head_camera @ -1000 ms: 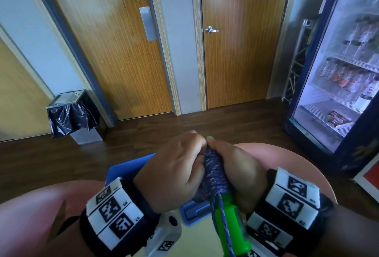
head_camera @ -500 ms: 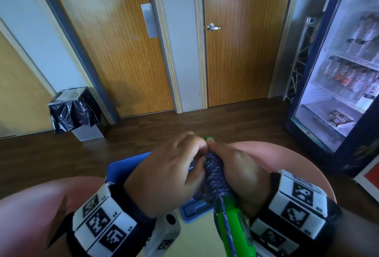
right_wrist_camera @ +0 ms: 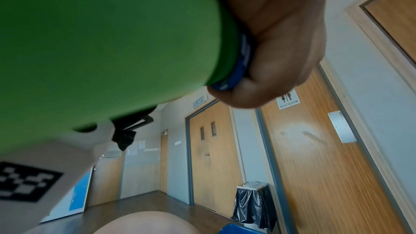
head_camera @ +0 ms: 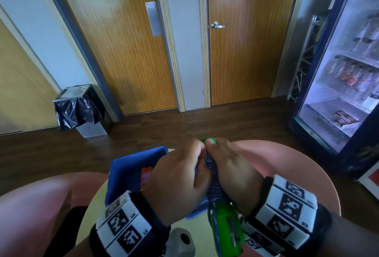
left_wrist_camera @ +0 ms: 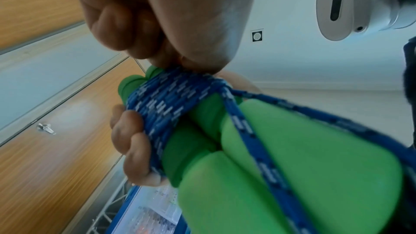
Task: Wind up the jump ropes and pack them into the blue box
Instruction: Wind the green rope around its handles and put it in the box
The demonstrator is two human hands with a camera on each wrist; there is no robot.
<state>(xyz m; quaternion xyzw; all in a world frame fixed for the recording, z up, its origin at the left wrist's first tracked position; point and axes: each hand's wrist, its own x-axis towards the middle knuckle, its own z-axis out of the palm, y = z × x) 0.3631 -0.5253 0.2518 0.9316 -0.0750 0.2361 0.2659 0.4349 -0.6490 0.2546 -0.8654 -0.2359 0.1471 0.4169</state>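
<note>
Both hands hold a jump rope with two green handles (head_camera: pixel 225 230) (left_wrist_camera: pixel 303 157) (right_wrist_camera: pixel 101 42) laid side by side. Its blue patterned cord (head_camera: pixel 213 179) (left_wrist_camera: pixel 162 100) is wound tightly round the handles' far half. My right hand (head_camera: pixel 231 174) (right_wrist_camera: pixel 281 42) grips the wound bundle from the right. My left hand (head_camera: pixel 180 181) (left_wrist_camera: pixel 157 24) pinches the cord on top of the windings, and a loose strand (left_wrist_camera: pixel 258 140) runs back along the handles. The blue box (head_camera: pixel 131 166) sits on the table under my left hand, with a pink and orange item (head_camera: pixel 146 174) inside.
A round pale table (head_camera: pixel 96 205) lies below my hands, with pink chair backs (head_camera: pixel 41 199) left and right (head_camera: pixel 287 160). A lined bin (head_camera: pixel 80 107) stands by wooden doors (head_camera: pixel 246 41). A glass-fronted drinks fridge (head_camera: pixel 344 76) stands at the right.
Both hands with the wound rope have shifted slightly to the right, uncovering more of the blue box and the item inside. The grip looks the same.
</note>
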